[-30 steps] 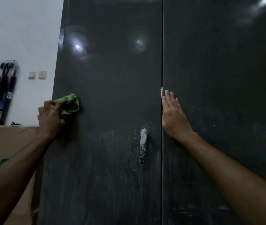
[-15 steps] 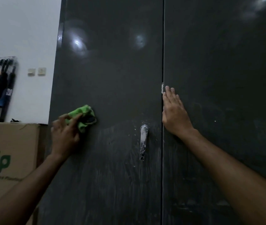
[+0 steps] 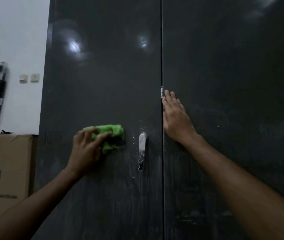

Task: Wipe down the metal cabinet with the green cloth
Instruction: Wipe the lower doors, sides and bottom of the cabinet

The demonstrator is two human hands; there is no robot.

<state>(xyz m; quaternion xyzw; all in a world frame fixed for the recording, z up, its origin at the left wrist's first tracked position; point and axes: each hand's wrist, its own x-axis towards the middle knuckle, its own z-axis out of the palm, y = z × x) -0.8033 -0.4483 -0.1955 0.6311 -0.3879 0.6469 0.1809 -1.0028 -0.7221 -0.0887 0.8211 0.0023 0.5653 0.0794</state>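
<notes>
Left hand (image 3: 87, 148) presses the bunched green cloth (image 3: 112, 136) against the left door of the metal cabinet (image 3: 103, 75) — just beside the handle (image 3: 142, 149). Right hand (image 3: 176, 118) — flat, fingers extended, holding nothing — rests on the right door.

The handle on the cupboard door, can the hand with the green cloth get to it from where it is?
Probably yes. The left hand presses the green cloth on the same door, just left of the handle, with only bare door between them. The right hand rests flat on the other door, out of the way.
</notes>
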